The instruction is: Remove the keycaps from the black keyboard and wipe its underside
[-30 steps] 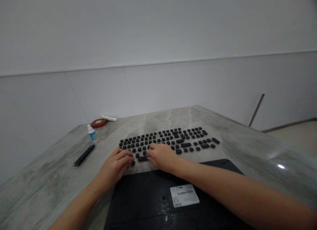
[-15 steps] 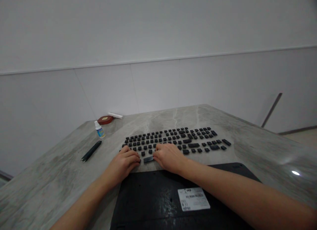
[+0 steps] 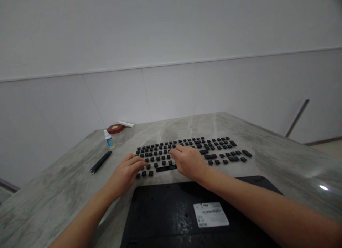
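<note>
Black keycaps [image 3: 163,163] lie in rows on the stone-patterned tabletop, laid out like a keyboard. At the left end, my left hand [image 3: 127,171] is over the lower rows, its fingers stretched out and the index fingertip at a keycap [image 3: 148,166]. My right hand [image 3: 189,161] covers the middle of the rows. Its fingertips are pressed together at a keycap in an upper row, mostly hidden by the fingers. Between the hands lies the long spacebar [image 3: 164,168], its right end beside the right hand.
A black keyboard base [image 3: 165,212] with a white label [image 3: 211,215] lies underside up in front of me. To the left are a black tweezer-like tool [image 3: 100,162], a small spray bottle [image 3: 109,139], a reddish-brown box [image 3: 115,129] and a white strip [image 3: 125,124]. A wall stands behind.
My right hand has let go of the spacebar and moved up and right to the keycaps. My left hand has drawn back slightly left, uncovering several bottom-row keycaps.
</note>
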Action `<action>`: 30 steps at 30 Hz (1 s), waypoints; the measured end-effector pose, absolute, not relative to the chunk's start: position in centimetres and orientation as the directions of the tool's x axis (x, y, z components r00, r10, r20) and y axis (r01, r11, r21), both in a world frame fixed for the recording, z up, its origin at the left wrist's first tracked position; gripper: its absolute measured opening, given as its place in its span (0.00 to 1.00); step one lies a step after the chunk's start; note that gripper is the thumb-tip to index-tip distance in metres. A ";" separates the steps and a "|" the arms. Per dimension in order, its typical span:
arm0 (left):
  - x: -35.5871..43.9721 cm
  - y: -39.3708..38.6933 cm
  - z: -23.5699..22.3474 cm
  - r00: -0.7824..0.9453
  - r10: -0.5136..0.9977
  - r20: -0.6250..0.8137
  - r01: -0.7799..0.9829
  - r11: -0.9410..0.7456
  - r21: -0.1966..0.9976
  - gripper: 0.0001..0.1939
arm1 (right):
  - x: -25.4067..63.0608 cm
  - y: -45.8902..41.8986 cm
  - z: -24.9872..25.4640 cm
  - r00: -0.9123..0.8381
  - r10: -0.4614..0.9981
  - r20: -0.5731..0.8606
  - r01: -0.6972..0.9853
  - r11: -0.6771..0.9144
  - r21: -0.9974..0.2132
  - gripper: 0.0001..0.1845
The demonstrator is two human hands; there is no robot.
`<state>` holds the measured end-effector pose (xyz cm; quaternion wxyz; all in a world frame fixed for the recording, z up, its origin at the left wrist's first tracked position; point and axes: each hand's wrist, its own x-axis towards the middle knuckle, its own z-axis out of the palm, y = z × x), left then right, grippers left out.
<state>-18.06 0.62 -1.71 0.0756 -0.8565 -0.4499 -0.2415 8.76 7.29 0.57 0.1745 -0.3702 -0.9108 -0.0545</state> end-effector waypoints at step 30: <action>-15.8 0.2 -1.8 0.532 0.659 0.532 0.771 -0.636 0.017 0.10 | 9.3 7.9 1.8 -0.771 0.584 0.254 0.572 0.810 -0.127 0.11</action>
